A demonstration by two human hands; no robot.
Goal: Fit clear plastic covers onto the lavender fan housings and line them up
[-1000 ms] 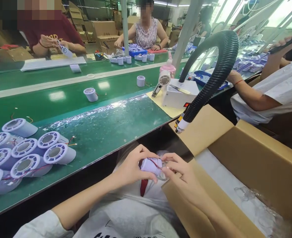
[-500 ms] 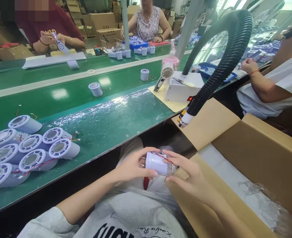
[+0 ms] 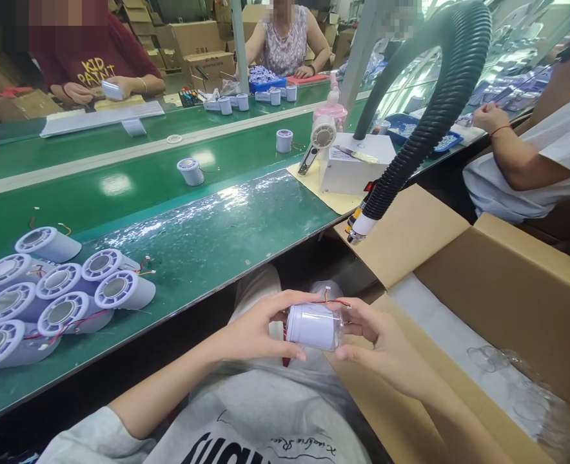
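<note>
Over my lap lies a pale lavender cylindrical housing on its side, with red and yellow wires at its top edge. A clear plastic sleeve covers at least its right end. My left hand grips the housing's left end between thumb and fingers. My right hand curves around the right end, its thumb by the clear plastic and its fingers partly hidden behind. Similar housings, with round grilles and loose wires, stand grouped on the green bench at the left.
At my right stands an open cardboard box with clear plastic pieces inside. A black flexible hose arches above a white box unit. Two more housings sit on the green conveyor. Co-workers sit opposite and at right.
The housing has turned in my hands, and its wires now stand at the top edge. My right fingers have shifted toward its right end. A co-worker opposite has lowered their hands.
</note>
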